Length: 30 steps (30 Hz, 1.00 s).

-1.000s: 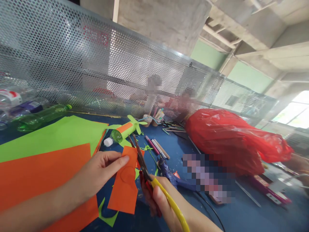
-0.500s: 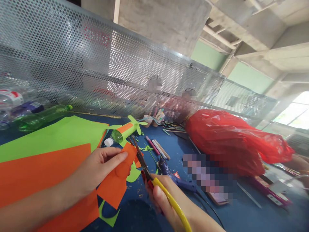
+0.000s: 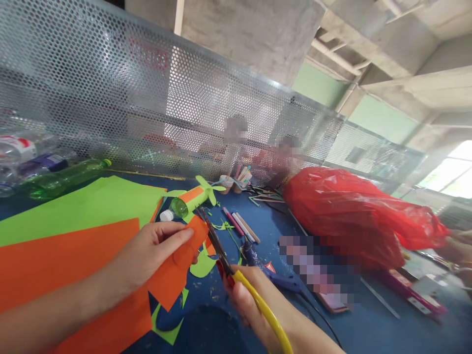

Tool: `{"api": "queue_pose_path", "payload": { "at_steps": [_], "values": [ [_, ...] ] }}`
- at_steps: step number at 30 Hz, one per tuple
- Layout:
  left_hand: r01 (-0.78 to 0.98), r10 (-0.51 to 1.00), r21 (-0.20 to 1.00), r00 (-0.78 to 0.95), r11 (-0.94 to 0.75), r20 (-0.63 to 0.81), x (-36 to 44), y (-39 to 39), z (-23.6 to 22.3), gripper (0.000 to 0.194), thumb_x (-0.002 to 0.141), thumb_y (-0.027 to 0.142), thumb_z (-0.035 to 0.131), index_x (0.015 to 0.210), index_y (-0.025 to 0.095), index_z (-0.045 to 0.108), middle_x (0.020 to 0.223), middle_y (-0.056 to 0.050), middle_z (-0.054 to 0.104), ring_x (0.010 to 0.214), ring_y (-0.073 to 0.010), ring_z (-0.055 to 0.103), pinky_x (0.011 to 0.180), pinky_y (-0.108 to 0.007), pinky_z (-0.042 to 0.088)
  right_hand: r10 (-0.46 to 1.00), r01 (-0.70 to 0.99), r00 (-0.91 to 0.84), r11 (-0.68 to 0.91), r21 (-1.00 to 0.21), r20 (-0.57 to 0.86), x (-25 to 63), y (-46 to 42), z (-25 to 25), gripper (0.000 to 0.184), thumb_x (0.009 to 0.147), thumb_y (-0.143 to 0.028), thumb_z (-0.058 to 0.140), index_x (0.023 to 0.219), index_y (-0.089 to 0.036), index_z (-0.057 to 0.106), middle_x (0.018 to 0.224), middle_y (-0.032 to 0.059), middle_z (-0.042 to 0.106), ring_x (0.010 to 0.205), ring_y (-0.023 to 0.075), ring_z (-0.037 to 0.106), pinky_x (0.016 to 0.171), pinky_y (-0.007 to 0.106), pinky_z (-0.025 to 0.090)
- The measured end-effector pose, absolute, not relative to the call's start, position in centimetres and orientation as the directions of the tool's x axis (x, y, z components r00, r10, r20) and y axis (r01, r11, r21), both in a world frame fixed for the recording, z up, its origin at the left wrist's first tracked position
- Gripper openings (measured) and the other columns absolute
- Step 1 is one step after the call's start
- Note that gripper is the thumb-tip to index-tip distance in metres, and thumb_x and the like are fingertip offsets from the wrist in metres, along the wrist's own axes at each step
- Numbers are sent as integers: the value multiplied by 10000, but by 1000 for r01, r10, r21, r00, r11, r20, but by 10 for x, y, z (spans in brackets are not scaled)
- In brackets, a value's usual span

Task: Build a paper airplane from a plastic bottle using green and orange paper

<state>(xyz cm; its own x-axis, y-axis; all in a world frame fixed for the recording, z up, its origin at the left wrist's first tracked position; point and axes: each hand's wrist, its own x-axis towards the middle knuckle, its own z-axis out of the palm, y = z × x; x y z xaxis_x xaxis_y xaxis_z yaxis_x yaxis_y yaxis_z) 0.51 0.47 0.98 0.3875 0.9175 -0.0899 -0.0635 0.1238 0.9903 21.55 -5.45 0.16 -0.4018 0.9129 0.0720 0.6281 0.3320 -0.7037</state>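
Between thumb and fingers, my left hand (image 3: 155, 250) pinches a piece of orange paper (image 3: 173, 280) with a faint round outline on it. My right hand (image 3: 247, 295) is wrapped around scissors (image 3: 271, 314) with yellow and red handles. Their blades point up and away, close beside the right edge of the orange piece; I cannot tell if they touch it. Just beyond the blade tips lies a small bottle craft (image 3: 191, 197) wrapped in green and orange paper, with green fins and a white cap. Green paper scraps (image 3: 202, 265) lie below the hands.
Large green (image 3: 92, 206) and orange sheets (image 3: 66, 246) cover the left side. Several plastic bottles, one green (image 3: 68, 179), lie behind them. Markers (image 3: 241, 225), a blue glue gun (image 3: 273, 275) with its cord, a phone (image 3: 332, 297) and a red plastic bag (image 3: 342, 216) are to the right. A perforated metal screen (image 3: 147, 98) stands behind.
The orange piece has turned slightly in my left hand, its lower corner shifting left and uncovering more green scrap. The scissors have barely moved.
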Motion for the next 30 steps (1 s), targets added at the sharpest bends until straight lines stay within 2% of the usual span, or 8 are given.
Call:
{"api": "queue_pose_path", "payload": {
  "at_steps": [3, 9, 17, 20, 22, 24, 26, 30],
  "values": [
    [-74, 923, 988, 371, 135, -98, 5, 5, 9, 248, 790, 408, 621, 678, 201, 699, 605, 8, 701, 493, -84, 559, 460, -158, 409, 903, 639, -423, 361, -679, 83, 216, -54, 4, 583, 873, -730, 135, 668, -209, 297, 613, -42, 304, 515, 91, 277, 445, 235, 246],
    [-55, 925, 992, 370, 118, -89, 4, 10, 9, 243, 765, 421, 636, 698, 199, 710, 600, 0, 703, 517, -108, 585, 489, -183, 440, 904, 659, -420, 366, -657, 83, 217, -52, 5, 590, 864, -742, 144, 661, -209, 293, 599, -47, 282, 507, 90, 259, 441, 243, 200],
    [31, 918, 995, 386, 90, -95, -5, 24, 4, 254, 728, 438, 678, 706, 185, 693, 596, -5, 699, 524, -127, 606, 525, -212, 466, 907, 699, -422, 324, -637, -2, 219, -47, 5, 617, 857, -749, 162, 632, -196, 319, 587, -42, 290, 530, 93, 256, 446, 241, 198],
    [5, 910, 994, 403, 108, -101, -9, 32, 0, 222, 704, 394, 719, 783, 189, 692, 712, -9, 730, 655, -160, 660, 647, -249, 509, 912, 708, -409, 304, -638, -19, 218, -45, 5, 631, 846, -761, 178, 613, -195, 330, 568, -40, 305, 518, 89, 281, 441, 232, 223],
    [-50, 905, 987, 408, 153, -119, -11, 37, -1, 267, 711, 398, 716, 863, 182, 674, 803, -22, 740, 756, -184, 678, 715, -266, 512, 920, 691, -391, 268, -671, -36, 218, -45, 3, 630, 838, -770, 196, 612, -199, 336, 547, -45, 316, 480, 80, 308, 418, 218, 238],
    [-122, 882, 960, 436, 254, -178, -13, 41, -1, 358, 761, 473, 646, 958, 174, 630, 818, -34, 736, 743, -197, 684, 703, -284, 515, 930, 653, -359, 190, -734, -79, 218, -44, -1, 633, 820, -789, 209, 632, -204, 362, 526, -51, 345, 434, 74, 350, 388, 201, 271],
    [-175, 828, 920, 516, 350, -217, -14, 43, -1, 483, 812, 583, 508, 1013, 150, 583, 776, -57, 728, 642, -198, 680, 639, -286, 510, 938, 583, -312, 62, -810, -152, 217, -43, -7, 652, 786, -821, 218, 651, -207, 389, 497, -60, 368, 379, 72, 376, 354, 191, 310],
    [-196, 722, 875, 657, 443, -218, -14, 40, -4, 666, 828, 708, 265, 911, 121, 570, 683, -101, 710, 494, -195, 646, 471, -241, 433, 939, 353, -238, -156, -923, -250, 213, -40, -14, 671, 733, -858, 259, 604, -210, 379, 407, -89, 327, 312, 57, 343, 321, 178, 337]
  ]
}}
